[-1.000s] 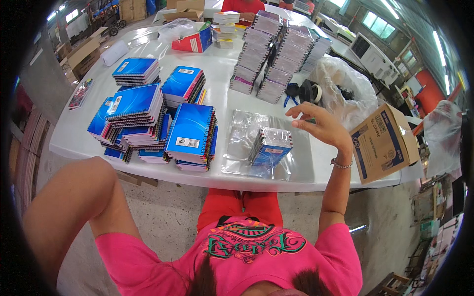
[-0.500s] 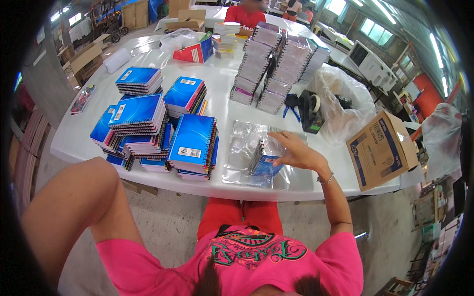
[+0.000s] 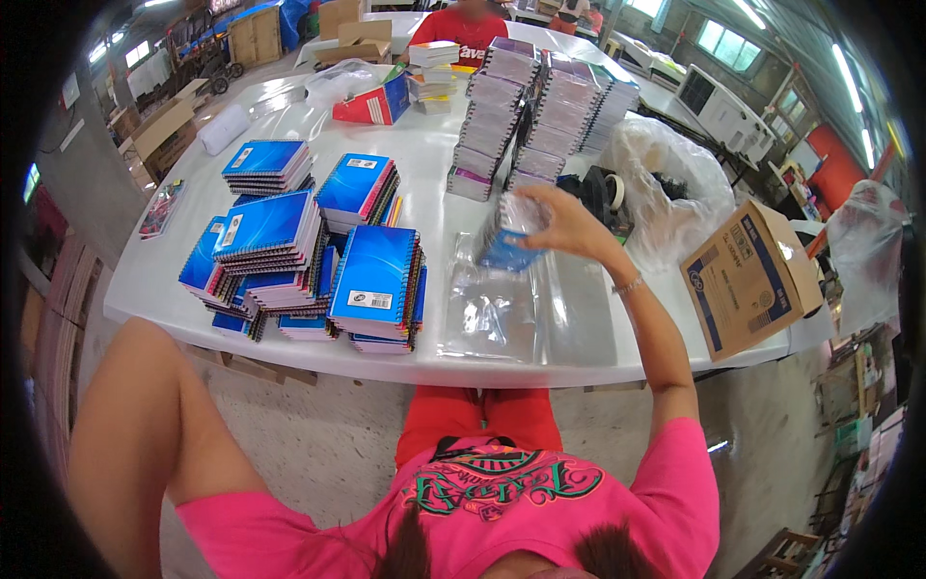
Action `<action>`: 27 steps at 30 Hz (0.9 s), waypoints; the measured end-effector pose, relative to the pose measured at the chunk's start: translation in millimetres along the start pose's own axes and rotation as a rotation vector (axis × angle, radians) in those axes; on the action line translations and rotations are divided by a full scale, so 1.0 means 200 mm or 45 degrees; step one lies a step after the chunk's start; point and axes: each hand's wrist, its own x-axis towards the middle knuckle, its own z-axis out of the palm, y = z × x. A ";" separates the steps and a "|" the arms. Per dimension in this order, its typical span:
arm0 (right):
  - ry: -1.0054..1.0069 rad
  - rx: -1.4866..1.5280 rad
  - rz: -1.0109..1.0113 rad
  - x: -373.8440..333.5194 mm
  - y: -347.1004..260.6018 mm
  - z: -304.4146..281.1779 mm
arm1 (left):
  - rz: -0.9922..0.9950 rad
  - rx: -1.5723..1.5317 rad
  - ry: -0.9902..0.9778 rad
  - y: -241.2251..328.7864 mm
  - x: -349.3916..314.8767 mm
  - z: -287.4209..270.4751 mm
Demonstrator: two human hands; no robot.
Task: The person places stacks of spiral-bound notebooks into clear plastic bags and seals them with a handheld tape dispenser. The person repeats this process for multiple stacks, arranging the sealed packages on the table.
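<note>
My right hand is closed on a small spiral notebook, blue on its lower part and slightly blurred. It holds the notebook tilted above the far end of some clear plastic sleeves that lie flat by the table's near edge. Just beyond rise tall stacks of spiral notebooks in clear covers. To the left stand several piles of blue spiral notebooks, the nearest one beside the sleeves. My left arm bends back at the lower left, and its hand lies outside the picture.
Right of the stacks sit a black tape dispenser and a crumpled clear plastic bag. A cardboard box stands at the right table edge. Farther back are a red and blue box, small book piles and a person in red.
My right hand has lifted the small notebook off the plastic sleeves and carried it away from me, toward the tall stacks. My left arm has shifted slightly.
</note>
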 end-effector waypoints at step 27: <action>0.775 -0.328 -0.343 1.02 0.25 0.87 | 0.085 -0.239 0.328 0.14 -0.13 -0.05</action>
